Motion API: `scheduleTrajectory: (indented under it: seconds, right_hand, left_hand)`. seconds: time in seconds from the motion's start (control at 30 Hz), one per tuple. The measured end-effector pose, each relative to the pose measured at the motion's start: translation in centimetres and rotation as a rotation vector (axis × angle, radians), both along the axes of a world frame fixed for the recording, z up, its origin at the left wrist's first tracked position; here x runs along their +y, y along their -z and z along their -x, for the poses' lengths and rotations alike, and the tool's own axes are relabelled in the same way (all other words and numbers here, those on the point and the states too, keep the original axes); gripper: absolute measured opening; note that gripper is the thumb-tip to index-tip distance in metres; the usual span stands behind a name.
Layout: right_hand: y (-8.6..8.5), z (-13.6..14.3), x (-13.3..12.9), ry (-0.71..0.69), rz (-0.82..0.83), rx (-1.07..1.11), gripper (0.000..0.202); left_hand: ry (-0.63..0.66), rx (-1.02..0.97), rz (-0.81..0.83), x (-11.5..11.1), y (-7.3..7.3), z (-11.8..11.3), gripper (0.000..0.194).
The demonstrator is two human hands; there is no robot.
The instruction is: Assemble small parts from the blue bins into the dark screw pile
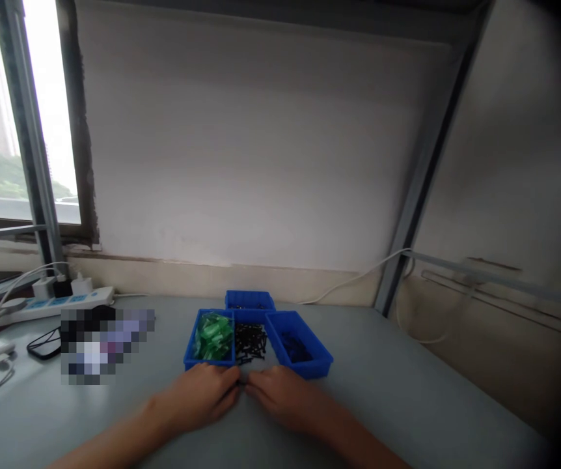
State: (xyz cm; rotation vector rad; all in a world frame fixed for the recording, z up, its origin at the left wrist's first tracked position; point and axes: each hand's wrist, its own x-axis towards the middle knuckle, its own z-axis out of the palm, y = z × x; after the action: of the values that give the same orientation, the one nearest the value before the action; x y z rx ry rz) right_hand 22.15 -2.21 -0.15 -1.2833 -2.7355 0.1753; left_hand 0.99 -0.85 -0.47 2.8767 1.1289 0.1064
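My left hand point(206, 395) and my right hand point(284, 395) meet at the front of the blue bins, fingertips pinched together. Between them is a small dark piece point(242, 383), too small and blurred to name. Just beyond my fingers lies a pile of small black screw-like parts point(252, 340) on the table. A blue bin point(189, 352) by my left hand holds clear bags of green pieces point(213, 335). Beside my right hand, another blue bin point(323, 360) contains dark small parts point(296, 346). Behind the pile stands a third blue bin point(250, 296) with small bits in it.
On the grey table point(368, 378), a white power strip point(75, 299) with plugs and cables sits at the left, near a black-framed object point(43, 345) and a pixelated item point(109, 345). A metal post point(427, 163) rises at the right, before the wall.
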Motion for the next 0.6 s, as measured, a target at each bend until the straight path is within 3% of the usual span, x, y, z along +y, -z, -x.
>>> scheduleTrajectory:
  seconds: [0.33,0.6]
  right_hand:
    - [-0.2,-0.2,0.0,-0.011,0.11,0.063,0.033]
    - [0.2,-0.3,0.0,-0.029,0.023,0.06,0.027]
  left_hand:
    - [0.111,-0.239,-0.018,0.6,1.0,0.5,0.01]
    - [0.094,-0.163,-0.025,0.2,0.0,0.3,0.012]
